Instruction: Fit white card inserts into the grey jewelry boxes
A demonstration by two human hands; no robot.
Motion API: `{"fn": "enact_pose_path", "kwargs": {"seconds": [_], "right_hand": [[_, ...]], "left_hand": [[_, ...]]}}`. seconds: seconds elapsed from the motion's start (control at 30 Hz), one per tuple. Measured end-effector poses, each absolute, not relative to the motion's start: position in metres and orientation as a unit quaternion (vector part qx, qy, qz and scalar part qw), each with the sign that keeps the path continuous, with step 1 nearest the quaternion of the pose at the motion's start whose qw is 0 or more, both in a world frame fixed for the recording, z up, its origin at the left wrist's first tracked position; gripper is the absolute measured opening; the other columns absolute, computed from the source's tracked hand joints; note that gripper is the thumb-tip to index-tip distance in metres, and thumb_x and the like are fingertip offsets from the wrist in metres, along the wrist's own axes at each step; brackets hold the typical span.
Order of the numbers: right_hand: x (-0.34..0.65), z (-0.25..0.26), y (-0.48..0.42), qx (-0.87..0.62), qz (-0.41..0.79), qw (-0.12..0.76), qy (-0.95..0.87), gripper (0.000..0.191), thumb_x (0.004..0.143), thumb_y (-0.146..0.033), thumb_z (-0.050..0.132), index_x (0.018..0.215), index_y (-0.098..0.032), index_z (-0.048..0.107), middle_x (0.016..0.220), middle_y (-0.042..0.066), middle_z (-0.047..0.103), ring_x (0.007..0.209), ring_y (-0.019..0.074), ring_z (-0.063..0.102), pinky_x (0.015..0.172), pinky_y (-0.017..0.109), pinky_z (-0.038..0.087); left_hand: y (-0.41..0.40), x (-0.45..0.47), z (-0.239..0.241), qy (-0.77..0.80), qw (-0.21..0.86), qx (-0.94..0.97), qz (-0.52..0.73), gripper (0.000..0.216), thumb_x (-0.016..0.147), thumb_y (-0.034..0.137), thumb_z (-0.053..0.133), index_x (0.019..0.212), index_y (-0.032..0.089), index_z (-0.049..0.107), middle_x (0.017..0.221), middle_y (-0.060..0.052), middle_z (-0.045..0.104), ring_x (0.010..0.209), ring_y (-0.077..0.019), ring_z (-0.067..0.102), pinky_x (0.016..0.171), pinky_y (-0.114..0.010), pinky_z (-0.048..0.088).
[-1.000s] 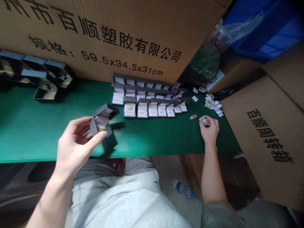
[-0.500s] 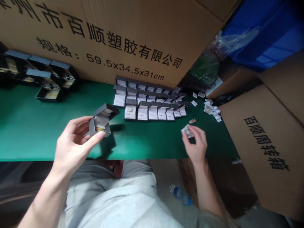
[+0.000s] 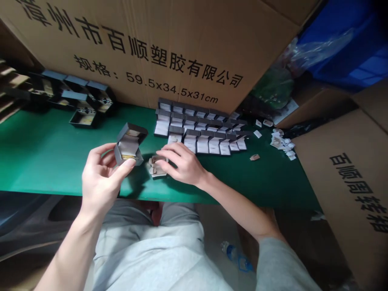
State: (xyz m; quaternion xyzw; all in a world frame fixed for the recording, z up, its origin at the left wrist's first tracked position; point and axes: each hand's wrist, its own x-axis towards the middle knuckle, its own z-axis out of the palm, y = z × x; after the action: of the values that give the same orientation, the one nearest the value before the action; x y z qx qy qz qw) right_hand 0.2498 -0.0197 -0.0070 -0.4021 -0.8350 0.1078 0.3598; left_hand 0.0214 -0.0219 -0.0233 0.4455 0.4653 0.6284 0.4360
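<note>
Green table (image 3: 45, 161): left hand (image 3: 101, 178) grips an open box (image 3: 129, 146) above the near edge; right hand (image 3: 183, 165) pinches an insert (image 3: 157, 167) just beside it; open room lies leftward.

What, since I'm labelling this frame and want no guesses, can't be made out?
Head view, all three:
1. Small pale card insert under the right hand: fingers cover it; gripped or just touched, unclear.
2. Small grey hinged box in the left hand: yellowish contents too small.
3. Brown flat pieces: cut off by the left edge.
</note>
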Motion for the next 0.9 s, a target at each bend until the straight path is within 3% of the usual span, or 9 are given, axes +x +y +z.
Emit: {"fn": "enact_pose_path", "kwargs": {"seconds": [0.13,0.37,0.63,0.8,0.9], "right_hand": [[0.248,-0.021,-0.02,-0.402,0.141,0.405,-0.809,0.017,0.102,-0.027,0.059,0.105,-0.022,0.076,0.102,0.008,0.071,0.094,0.0186,0.07,0.09,0.034,0.063],[0.25,-0.022,-0.022,-0.439,0.261,0.377,-0.773,0.021,0.092,-0.029,0.074,0.11,-0.018,0.076,0.103,0.006,0.064,0.085,0.0153,0.066,0.082,0.03,0.06],[0.239,-0.003,-0.03,-0.503,0.316,0.305,-0.744,0.017,0.081,-0.022,0.081,0.098,-0.021,0.078,0.093,-0.001,0.06,0.075,0.0119,0.057,0.075,0.026,0.05],[0.238,0.014,-0.024,-0.516,0.31,0.215,-0.769,0.007,0.082,-0.021,0.079,0.088,-0.021,0.075,0.081,-0.002,0.061,0.071,0.0122,0.055,0.066,0.026,0.042],[0.239,0.008,-0.023,-0.479,0.317,0.265,-0.774,0.003,0.085,-0.019,0.074,0.087,-0.021,0.074,0.085,-0.001,0.068,0.074,0.0127,0.061,0.069,0.026,0.046]], "left_hand": [[-0.022,0.023,-0.023,0.466,0.432,0.428,0.643,0.07,0.061,0.038,0.101,0.118,0.019,0.065,0.105,-0.007,0.077,0.098,-0.0182,0.076,0.091,-0.028,0.061],[-0.024,0.023,-0.022,0.474,0.444,0.421,0.633,0.071,0.065,0.043,0.101,0.121,0.018,0.064,0.106,-0.007,0.077,0.102,-0.0194,0.075,0.095,-0.03,0.06],[-0.025,0.024,-0.019,0.465,0.463,0.419,0.627,0.064,0.067,0.037,0.1,0.12,0.021,0.066,0.106,-0.006,0.078,0.102,-0.0179,0.076,0.092,-0.026,0.06],[-0.025,0.023,-0.022,0.461,0.46,0.427,0.627,0.061,0.071,0.034,0.098,0.121,0.021,0.065,0.109,-0.007,0.077,0.105,-0.02,0.075,0.093,-0.028,0.061],[-0.024,0.023,-0.022,0.46,0.461,0.423,0.631,0.061,0.071,0.033,0.098,0.122,0.021,0.066,0.107,-0.007,0.077,0.104,-0.0199,0.076,0.093,-0.027,0.061]]}}
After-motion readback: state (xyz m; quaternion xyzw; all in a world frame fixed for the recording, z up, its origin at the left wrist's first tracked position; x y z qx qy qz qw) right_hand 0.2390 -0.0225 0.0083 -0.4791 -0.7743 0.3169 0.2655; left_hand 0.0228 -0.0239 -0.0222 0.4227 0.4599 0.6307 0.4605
